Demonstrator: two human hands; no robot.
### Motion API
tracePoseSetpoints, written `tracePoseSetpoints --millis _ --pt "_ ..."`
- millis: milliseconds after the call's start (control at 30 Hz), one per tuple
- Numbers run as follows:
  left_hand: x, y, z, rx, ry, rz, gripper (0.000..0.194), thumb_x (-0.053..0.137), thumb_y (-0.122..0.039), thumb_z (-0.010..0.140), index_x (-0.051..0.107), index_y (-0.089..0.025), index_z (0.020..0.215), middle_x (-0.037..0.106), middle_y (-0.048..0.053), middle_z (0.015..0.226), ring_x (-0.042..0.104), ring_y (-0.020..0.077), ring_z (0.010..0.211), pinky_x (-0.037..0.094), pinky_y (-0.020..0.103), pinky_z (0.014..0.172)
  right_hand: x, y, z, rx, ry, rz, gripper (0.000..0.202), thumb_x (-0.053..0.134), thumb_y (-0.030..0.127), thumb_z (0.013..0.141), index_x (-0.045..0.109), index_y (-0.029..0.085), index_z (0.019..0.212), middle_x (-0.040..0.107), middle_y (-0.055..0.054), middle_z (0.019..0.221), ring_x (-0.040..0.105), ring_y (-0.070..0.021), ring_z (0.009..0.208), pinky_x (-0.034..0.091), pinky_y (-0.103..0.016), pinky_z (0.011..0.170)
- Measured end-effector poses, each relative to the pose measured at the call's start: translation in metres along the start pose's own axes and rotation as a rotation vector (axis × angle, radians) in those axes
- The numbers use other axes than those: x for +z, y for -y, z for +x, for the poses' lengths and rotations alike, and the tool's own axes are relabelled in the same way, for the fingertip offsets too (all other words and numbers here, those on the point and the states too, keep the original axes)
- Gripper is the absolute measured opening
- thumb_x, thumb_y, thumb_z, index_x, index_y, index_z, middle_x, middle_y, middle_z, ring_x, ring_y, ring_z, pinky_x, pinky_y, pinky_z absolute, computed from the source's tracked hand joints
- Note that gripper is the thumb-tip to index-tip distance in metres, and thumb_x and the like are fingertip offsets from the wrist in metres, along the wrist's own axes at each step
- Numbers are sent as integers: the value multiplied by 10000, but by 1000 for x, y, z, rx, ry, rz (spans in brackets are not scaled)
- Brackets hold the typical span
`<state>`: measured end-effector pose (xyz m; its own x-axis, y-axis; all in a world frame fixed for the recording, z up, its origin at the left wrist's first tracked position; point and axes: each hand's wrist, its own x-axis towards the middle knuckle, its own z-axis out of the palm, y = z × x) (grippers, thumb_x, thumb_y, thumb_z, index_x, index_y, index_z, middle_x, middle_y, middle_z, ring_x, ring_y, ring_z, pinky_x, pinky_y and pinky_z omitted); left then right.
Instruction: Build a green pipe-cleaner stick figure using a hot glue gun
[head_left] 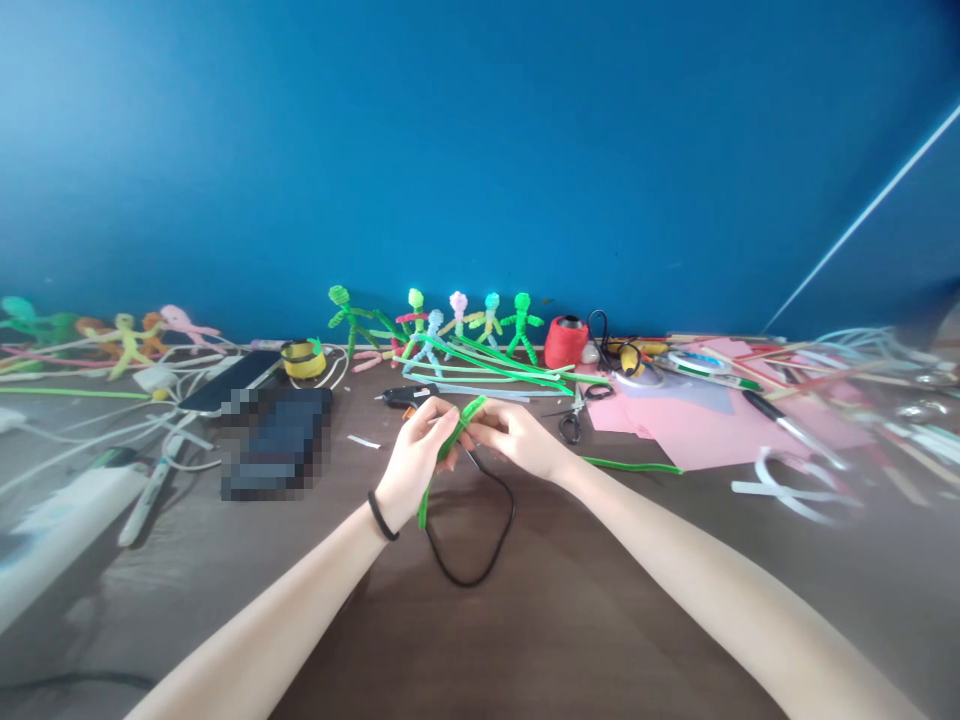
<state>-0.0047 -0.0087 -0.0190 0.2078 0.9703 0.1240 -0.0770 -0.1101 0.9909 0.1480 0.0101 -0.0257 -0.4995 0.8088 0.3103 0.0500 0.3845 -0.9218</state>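
Note:
A green pipe cleaner piece (452, 438) is held between my two hands near the middle of the view, its lower end hanging below my fingers. My left hand (420, 450), with a black band at the wrist, is closed around its middle. The fingers of my right hand (517, 438) pinch it near the upper end. Just behind my hands lies a black glue gun (409, 396), and its black cord (480, 578) loops on the table below them. Another green pipe cleaner (634, 466) lies to the right of my right hand.
Pipe cleaner figures (523, 325) stand along the blue wall, with loose green strands (510, 365) before them. A phone (279, 440) and white cables lie left. Right are a red roll (566, 342), scissors (571, 420), pink paper (697, 430) and a marker (795, 430).

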Motion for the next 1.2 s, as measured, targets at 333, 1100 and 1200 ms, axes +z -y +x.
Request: tracePoseSetpoints --millis 333,1100,1200 --pt "1 -3 0 -75 -61 -92 184 558 -329 748 470 -178 694 541 -42 597 448 42 436 311 148 388 -3 -2 0 35 26 33 245 541 404 800 520 161 791 493 19 654 434 -71 483 362 -218 459" --pt "1 2 3 -164 -54 -234 165 623 -271 686 524 -140 679 560 -9 593 452 44 482 317 156 452 -11 -4 2 71 -12 -53 185 605 303 732 654 126 749 588 -17 691 456 -94 584 366 -228 547" --pt "1 2 3 -165 -46 -243 173 631 -274 682 524 -139 672 557 -8 585 446 43 482 312 156 454 -11 -5 2 58 -7 -40 177 606 296 729 659 128 750 601 -24 716 471 -99 599 378 -231 559"
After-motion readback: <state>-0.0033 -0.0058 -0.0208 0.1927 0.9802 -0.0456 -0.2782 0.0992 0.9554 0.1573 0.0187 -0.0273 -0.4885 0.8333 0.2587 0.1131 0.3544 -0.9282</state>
